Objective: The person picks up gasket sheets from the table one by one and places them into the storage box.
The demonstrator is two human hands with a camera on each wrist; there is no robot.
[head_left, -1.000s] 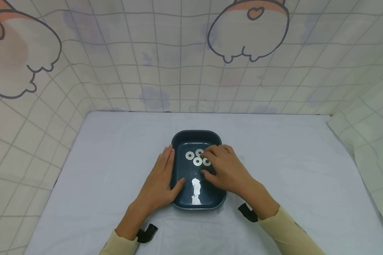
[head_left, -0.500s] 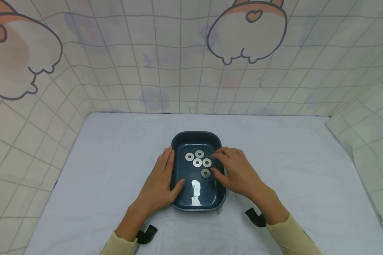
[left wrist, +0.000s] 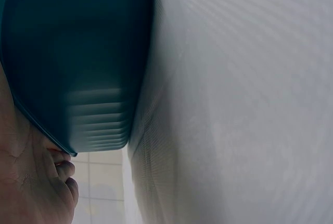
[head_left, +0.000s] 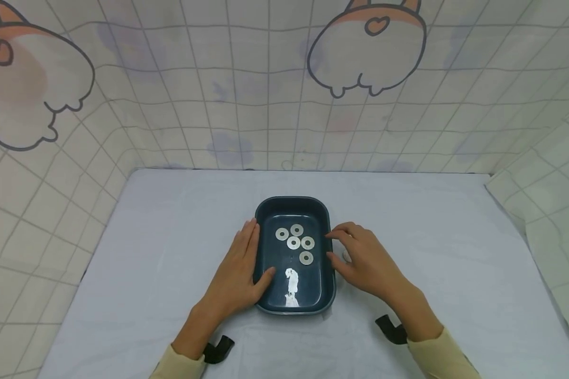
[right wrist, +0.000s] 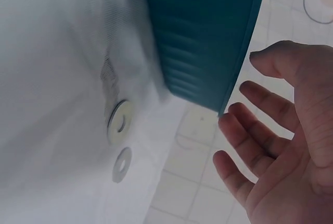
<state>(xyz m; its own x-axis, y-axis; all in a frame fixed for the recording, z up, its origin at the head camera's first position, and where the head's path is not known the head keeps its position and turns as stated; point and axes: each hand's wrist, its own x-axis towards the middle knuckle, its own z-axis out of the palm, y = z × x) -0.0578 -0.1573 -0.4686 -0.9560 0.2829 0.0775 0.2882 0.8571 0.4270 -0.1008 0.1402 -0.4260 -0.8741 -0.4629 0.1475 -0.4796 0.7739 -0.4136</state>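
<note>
Between the two hands a dark blue tray (head_left: 291, 311) stands on the white cloth. Several flat metal washers (head_left: 293, 242) lie inside it, toward its far half. My left hand (head_left: 234, 273) rests along the tray's left side, fingers straight and thumb over the rim. At the right rim is my right hand (head_left: 365, 260), its fingers loosely bent and parted, with nothing between them in the right wrist view. Outside the tray, a washer (right wrist: 120, 122) and a second washer (right wrist: 122, 165) lie on the cloth. In the head view the right hand mostly hides them.
White cloth (head_left: 180, 221) covers the table. A light curtain (head_left: 265, 95) with grid lines and cartoon drawings hangs behind and along both sides. Black straps (head_left: 219, 349) show at both wrists.
My right hand has drawn back to the right, from over the washers to outside the tray's rim. A washer near its thumb is now uncovered in the tray. The left hand stays put.
</note>
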